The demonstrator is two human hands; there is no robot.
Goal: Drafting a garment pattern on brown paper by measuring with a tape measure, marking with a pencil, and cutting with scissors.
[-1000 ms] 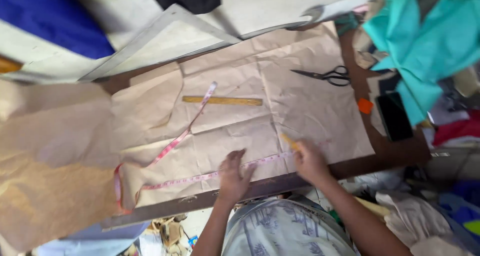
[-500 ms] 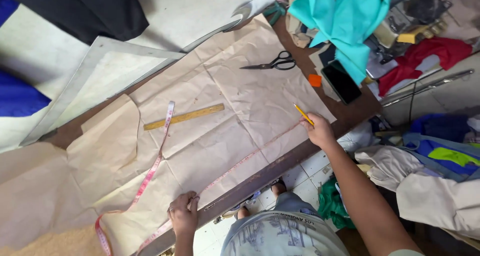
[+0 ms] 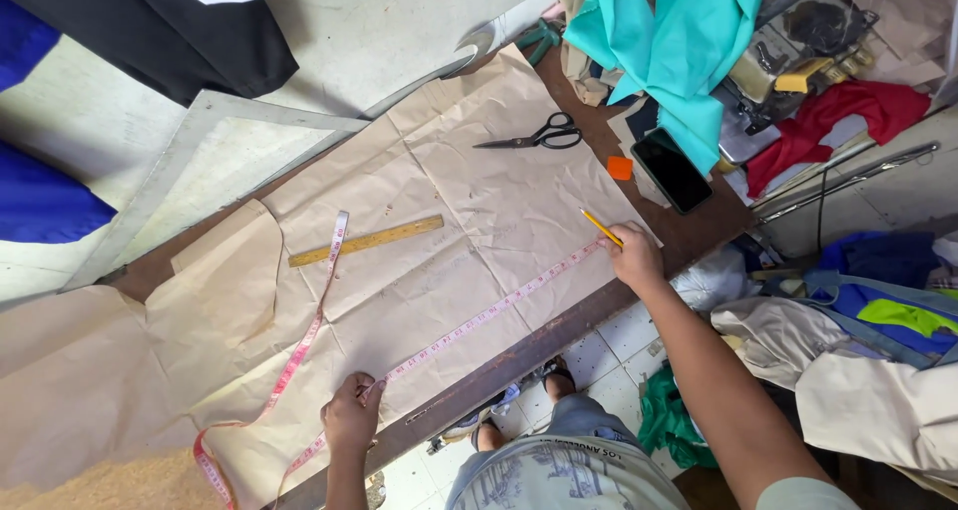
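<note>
Now | left hand (image 3: 351, 415) pins one tape measure (image 3: 479, 318) | right hand (image 3: 635, 255) fingers grip one pencil (image 3: 600, 227)

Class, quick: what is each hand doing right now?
Left hand: closed, pinning the measuring tape to brown paper.
Right hand: closed, holding a yellow pencil and the tape's end.

Bright, even daylight; a sharp, wide-angle view from above.

Soft light falls flat across the brown paper (image 3: 449, 201), leaving only faint creases and slim shadows under the scissors (image 3: 534, 136) and wooden ruler (image 3: 366, 241). The phone screen (image 3: 672, 171) shows a dull sheen. Straight lines bend near the frame edges; focus stays crisp throughout, with no motion blur.
</note>
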